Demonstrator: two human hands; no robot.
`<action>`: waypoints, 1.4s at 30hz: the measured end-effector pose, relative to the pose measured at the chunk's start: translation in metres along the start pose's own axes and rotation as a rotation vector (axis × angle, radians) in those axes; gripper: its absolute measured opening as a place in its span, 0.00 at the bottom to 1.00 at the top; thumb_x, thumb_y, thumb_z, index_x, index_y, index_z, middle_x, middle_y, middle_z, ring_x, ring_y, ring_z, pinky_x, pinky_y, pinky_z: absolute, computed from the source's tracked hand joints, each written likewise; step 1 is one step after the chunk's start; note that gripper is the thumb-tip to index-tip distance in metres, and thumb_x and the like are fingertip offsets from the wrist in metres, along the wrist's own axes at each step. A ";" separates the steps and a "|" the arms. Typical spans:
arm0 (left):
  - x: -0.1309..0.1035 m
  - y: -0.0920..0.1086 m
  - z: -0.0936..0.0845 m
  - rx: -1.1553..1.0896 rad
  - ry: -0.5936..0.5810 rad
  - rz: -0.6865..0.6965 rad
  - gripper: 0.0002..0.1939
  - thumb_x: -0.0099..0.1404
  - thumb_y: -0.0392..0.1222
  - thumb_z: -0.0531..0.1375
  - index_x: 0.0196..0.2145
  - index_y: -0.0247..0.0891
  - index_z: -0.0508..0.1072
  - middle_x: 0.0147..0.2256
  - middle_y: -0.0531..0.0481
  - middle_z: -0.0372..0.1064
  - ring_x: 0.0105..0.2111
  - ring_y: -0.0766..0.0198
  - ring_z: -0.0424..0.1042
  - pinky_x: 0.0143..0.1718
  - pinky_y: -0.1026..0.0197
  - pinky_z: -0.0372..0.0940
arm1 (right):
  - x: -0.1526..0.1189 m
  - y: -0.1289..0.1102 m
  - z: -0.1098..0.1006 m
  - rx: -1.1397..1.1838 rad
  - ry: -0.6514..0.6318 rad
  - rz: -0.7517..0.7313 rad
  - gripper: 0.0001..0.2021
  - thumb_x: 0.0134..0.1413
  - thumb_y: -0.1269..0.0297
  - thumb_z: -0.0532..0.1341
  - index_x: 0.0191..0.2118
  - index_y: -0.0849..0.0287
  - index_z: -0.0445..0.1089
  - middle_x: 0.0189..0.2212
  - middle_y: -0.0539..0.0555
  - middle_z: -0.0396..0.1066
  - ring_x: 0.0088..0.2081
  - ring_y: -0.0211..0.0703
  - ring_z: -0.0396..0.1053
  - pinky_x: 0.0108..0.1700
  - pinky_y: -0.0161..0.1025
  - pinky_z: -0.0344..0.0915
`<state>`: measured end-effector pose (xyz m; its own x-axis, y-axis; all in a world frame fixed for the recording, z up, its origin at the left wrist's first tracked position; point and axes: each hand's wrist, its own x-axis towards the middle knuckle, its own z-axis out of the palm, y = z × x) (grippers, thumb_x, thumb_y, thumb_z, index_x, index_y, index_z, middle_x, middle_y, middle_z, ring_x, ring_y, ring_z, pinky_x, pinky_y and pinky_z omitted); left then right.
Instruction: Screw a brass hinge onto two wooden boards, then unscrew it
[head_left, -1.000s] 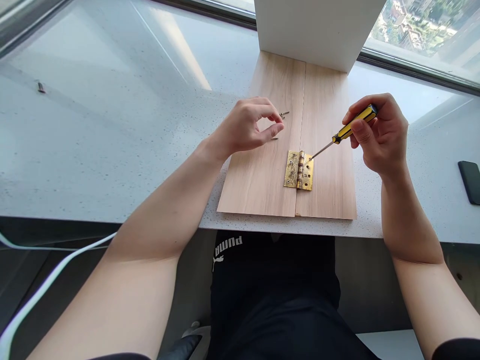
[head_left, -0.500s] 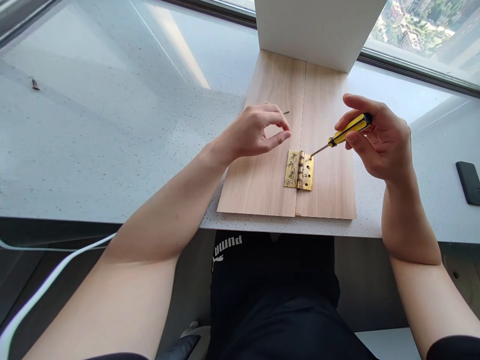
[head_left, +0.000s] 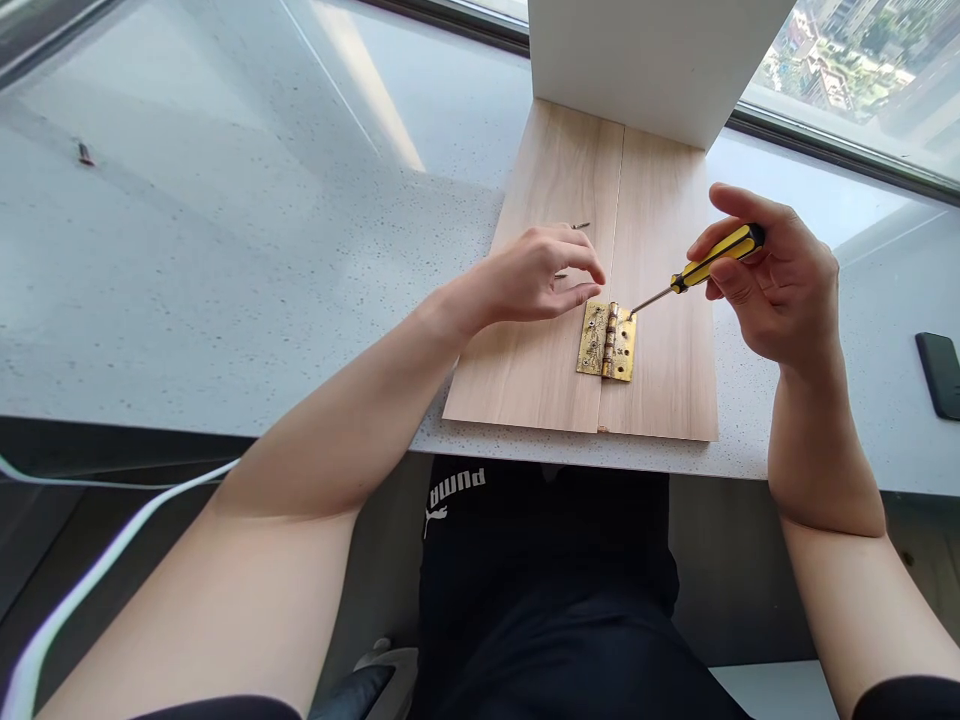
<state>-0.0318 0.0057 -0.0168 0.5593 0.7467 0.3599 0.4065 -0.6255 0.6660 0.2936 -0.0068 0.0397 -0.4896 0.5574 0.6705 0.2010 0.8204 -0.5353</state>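
My right hand [head_left: 780, 270] is closed around a yellow and black screwdriver [head_left: 716, 258]. Its tip reaches the top hole on the right leaf of a worn brass hinge [head_left: 610, 342]. That hinge lies across the seam between two light wood boards [head_left: 525, 380]. Just above the hinge's left leaf hovers my left hand [head_left: 551, 272], thumb and fingers apart and holding nothing. A loose screw [head_left: 581, 226] lies on the left board beyond my fingers. Another screw [head_left: 560, 276] shows partly between my thumb and fingers, lying on the board.
The boards rest on a speckled white countertop [head_left: 262, 300]. Behind them stands a white panel [head_left: 630, 60] by the window. A small dark reddish object [head_left: 85, 154] lies far left, and a black phone [head_left: 939, 374] far right. A white cable [head_left: 112, 560] hangs at lower left.
My left hand has shifted slightly down toward the hinge, and a second screw now shows by its fingers. The screwdriver tip stays at the same hole. The whole view has shifted a little.
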 end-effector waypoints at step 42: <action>-0.001 0.010 0.009 -0.237 -0.286 0.096 0.17 0.76 0.42 0.72 0.60 0.51 0.91 0.62 0.45 0.87 0.70 0.44 0.82 0.73 0.41 0.77 | 0.039 -0.020 0.002 -0.382 -0.116 0.140 0.26 0.73 0.26 0.66 0.49 0.44 0.77 0.33 0.53 0.77 0.36 0.55 0.79 0.43 0.55 0.81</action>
<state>-0.0218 -0.0035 -0.0163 0.7793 0.5731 0.2534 0.1830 -0.5949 0.7827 0.2686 -0.0014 0.0753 -0.5226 0.6671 0.5310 0.5621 0.7378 -0.3737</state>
